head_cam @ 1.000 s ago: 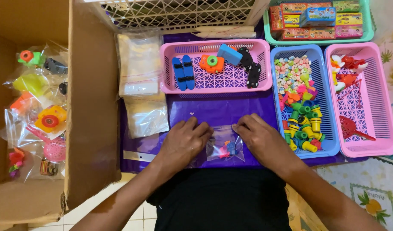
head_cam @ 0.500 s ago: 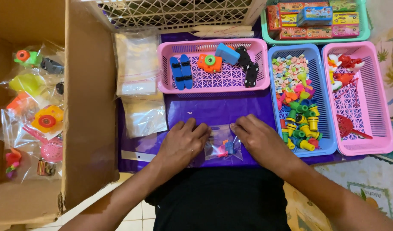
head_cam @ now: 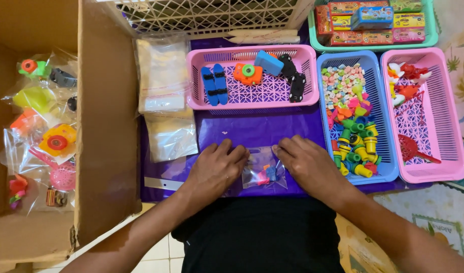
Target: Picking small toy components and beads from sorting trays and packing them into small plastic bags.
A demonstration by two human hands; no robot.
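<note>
A small clear plastic bag (head_cam: 263,173) with little pink, blue and orange pieces inside lies on the purple mat (head_cam: 252,129) at its near edge. My left hand (head_cam: 215,169) presses on the bag's left end with fingers bent. From the other side my right hand (head_cam: 305,167) pinches the bag's upper right edge. Both hands rest flat on the mat, touching the bag.
A pink basket (head_cam: 252,96) with small toys sits behind the hands. A blue basket (head_cam: 327,121) of small colourful pieces and a second pink basket (head_cam: 446,126) stand right. Stacks of empty clear bags (head_cam: 163,76) lie left. A cardboard box (head_cam: 105,126) holds filled toy bags.
Both hands stay on the small bag, with only slight finger shifts along its top edge. The bag has not left its place.
</note>
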